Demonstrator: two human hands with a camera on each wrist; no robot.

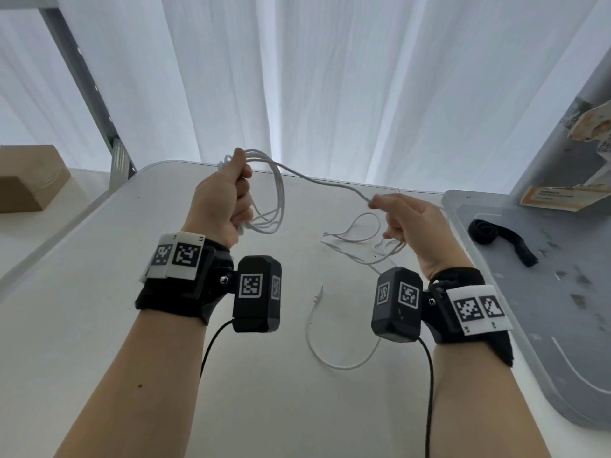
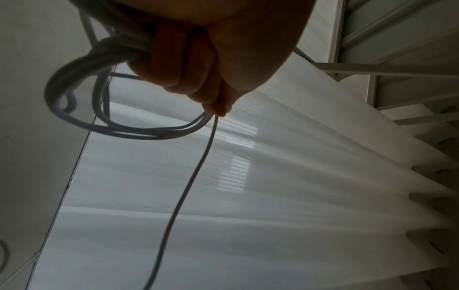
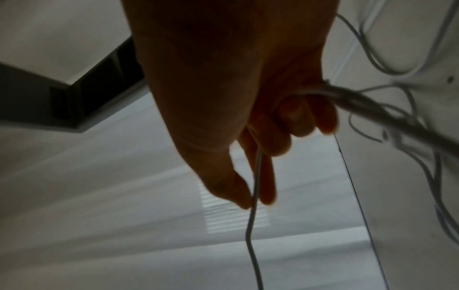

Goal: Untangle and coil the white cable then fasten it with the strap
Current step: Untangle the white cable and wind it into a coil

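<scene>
1. Your left hand (image 1: pixel 218 200) is closed around several finished loops of the cable (image 1: pixel 274 206), held above the far edge of the table (image 1: pixel 99 292).
2. Your right hand (image 1: pixel 406 219) pinches the next stretch between thumb and finger.
3. Loose cable lies near the middle of the table, so I judge the coiling about half done.
4. The strap (image 1: pixel 502 239) waits unused on the grey tray (image 1: pixel 562 325), at the right edge.

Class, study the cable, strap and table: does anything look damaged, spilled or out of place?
Nothing is damaged or spilled. Part of the white cable still sprawls uncoiled on the table, and the black strap lies unused on the grey tray.
</scene>
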